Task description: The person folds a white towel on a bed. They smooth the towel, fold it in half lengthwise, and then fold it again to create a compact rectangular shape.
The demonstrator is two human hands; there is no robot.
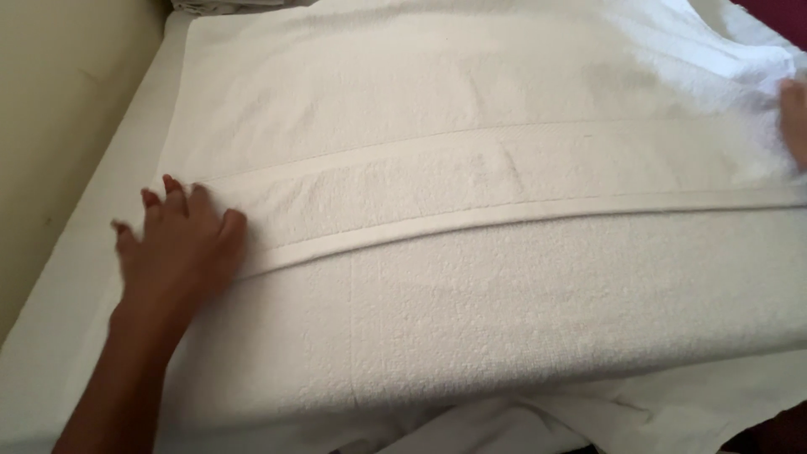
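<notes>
A large white terry towel (471, 277) lies spread flat across the surface, folded so that a hemmed edge band (504, 214) runs across the middle from left to right. My left hand (176, 244) rests flat on the towel's left end, fingers spread, palm down beside the hem. My right hand (793, 122) shows only partly at the right edge of the view, touching the towel's far right side; its fingers are mostly out of frame.
The towel lies on a white sheeted surface (76, 328) whose left edge meets a beige wall (59, 109). Rumpled white fabric (504, 424) bunches at the near edge. A dark red patch (782, 17) shows at the top right corner.
</notes>
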